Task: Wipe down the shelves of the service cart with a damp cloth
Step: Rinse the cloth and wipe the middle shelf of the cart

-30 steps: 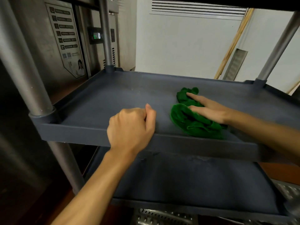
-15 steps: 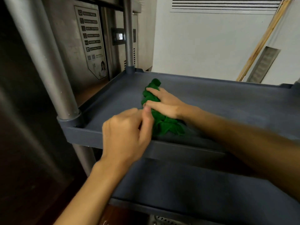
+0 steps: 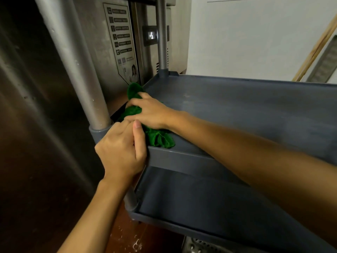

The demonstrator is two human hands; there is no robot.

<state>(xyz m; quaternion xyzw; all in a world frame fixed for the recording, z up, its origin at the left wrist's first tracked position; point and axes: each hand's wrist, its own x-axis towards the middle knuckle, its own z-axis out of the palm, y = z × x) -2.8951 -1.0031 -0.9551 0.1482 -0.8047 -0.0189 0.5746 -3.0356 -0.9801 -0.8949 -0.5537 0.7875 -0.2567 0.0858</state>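
**Pressing the green cloth (image 3: 157, 138) onto the middle shelf (image 3: 237, 106)**

Your right hand (image 3: 151, 114) lay flat on the cloth with its fingers fairly straight, bearing down on it rather than gripping it. The cloth sat bunched at the shelf's left edge, near the front corner, with one end riding up over the side rim. Your left hand (image 3: 122, 150) was clenched over the shelf's front rim, just beside the steel post (image 3: 78, 61), with its thumb up next to the cloth. The lower shelf (image 3: 200, 207) lay beneath.
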